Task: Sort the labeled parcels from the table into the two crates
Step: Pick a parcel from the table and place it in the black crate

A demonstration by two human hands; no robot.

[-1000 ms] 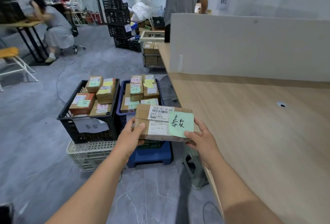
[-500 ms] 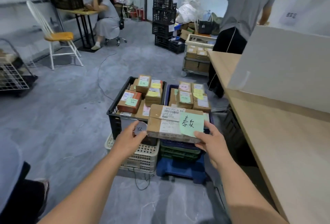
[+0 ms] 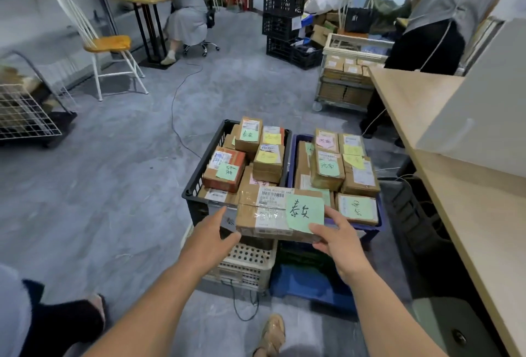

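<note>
A flat cardboard parcel (image 3: 264,214) with a barcode label and a green handwritten note hangs in the air over the near edges of the two crates. My left hand (image 3: 212,238) presses its left end and my right hand (image 3: 337,238) grips its right end under the green note. The black crate (image 3: 193,186) on the left holds several labeled parcels. The blue crate (image 3: 380,221) on the right also holds several parcels with green, yellow and pink notes. The wooden table (image 3: 469,214) runs along the right side.
The crates sit on a white perforated crate (image 3: 244,267) and a blue base (image 3: 313,285). A cable (image 3: 182,95) crosses the grey floor. A white chair (image 3: 99,43), a wire cart (image 3: 25,112), a parcel trolley (image 3: 347,83) and two other people are around. A sandalled foot (image 3: 271,334) is below.
The view has swung left from the table toward the crates and come closer to them. The parcel stays between both hands and now hovers over the crates' near edges.
</note>
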